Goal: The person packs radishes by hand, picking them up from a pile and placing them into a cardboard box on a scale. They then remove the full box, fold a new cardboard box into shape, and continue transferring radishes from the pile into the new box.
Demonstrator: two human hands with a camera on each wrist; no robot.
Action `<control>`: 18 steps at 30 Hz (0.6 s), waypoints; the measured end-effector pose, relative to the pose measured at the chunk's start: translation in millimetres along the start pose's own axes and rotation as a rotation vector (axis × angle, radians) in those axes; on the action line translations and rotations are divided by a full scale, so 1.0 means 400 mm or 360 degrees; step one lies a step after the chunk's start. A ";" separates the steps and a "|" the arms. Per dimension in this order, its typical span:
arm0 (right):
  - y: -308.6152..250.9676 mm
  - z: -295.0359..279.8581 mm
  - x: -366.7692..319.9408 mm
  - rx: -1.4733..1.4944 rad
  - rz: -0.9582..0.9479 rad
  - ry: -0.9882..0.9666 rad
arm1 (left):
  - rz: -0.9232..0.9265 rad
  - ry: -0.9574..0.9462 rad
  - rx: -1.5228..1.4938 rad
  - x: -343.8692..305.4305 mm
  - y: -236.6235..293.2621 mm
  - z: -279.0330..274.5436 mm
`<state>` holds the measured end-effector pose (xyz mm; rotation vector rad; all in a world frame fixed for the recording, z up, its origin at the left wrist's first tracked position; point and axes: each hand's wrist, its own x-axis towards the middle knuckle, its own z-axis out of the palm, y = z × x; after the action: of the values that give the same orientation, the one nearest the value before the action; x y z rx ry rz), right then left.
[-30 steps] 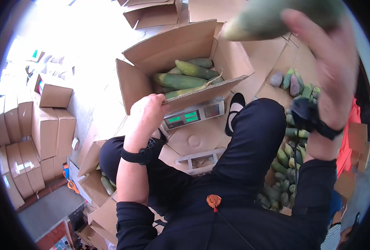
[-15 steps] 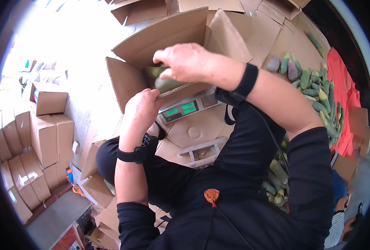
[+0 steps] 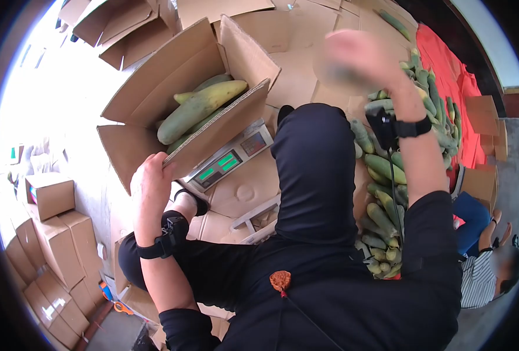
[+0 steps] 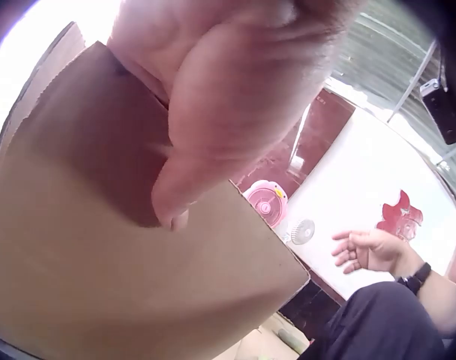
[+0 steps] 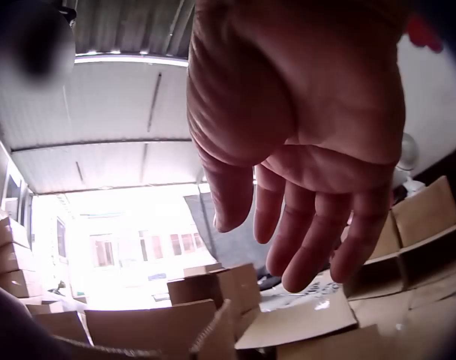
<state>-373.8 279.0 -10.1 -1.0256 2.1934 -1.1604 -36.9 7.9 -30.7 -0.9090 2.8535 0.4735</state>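
Note:
My left hand grips the near corner edge of an open cardboard box. In the left wrist view its thumb lies against the cardboard wall, the fingers hidden behind it. Inside the box lie several thick green-yellow, cucumber-like gourds. Beneath it is a digital scale with lit green displays. My right hand, blurred in the head view, is raised beyond my knee near the gourd pile. Seen from the right wrist, that hand holds nothing, its fingers loosely extended.
A long heap of gourds lies to my right, beside a red cloth. Open cartons stand at the back left, stacked boxes at the left. Another person sits at the far right.
My right hand carried a gourd into the box, released it and swung back out to the right, empty. The left hand stays on the box edge. The view has turned to the right.

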 end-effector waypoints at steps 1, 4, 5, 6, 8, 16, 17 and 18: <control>0.035 -0.002 -0.031 0.0009 0.0162 0.0013 | -0.0010 0.0008 0.0005 0.001 0.002 0.000; 0.197 0.033 -0.125 0.0230 0.0448 0.0132 | -0.0047 -0.0069 0.0034 0.002 0.017 -0.010; 0.277 0.053 -0.155 0.0259 0.0519 0.0170 | -0.0090 -0.0118 0.0043 0.003 0.021 -0.012; 0.358 0.075 -0.186 0.0286 0.0590 0.0207 | -0.0088 -0.0123 0.0051 0.003 0.023 -0.010; 0.496 0.115 -0.245 0.0069 0.0768 0.0172 | -0.0077 -0.0059 0.0006 0.002 0.024 -0.009; 0.724 0.398 -0.435 -0.0780 0.0913 0.0246 | -0.0107 -0.0064 -0.0004 0.005 0.028 -0.009; 0.715 0.388 -0.430 -0.0768 0.0892 0.0230 | -0.0112 -0.0074 -0.0001 0.006 0.030 -0.010; 0.695 0.427 -0.427 -0.0710 0.0871 0.0237 | -0.0126 -0.0064 -0.0029 0.007 0.033 -0.011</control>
<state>-264.6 429.4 -327.8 -0.4336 2.6839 -0.5262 -46.7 15.0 -23.7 -0.9994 2.7697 0.5036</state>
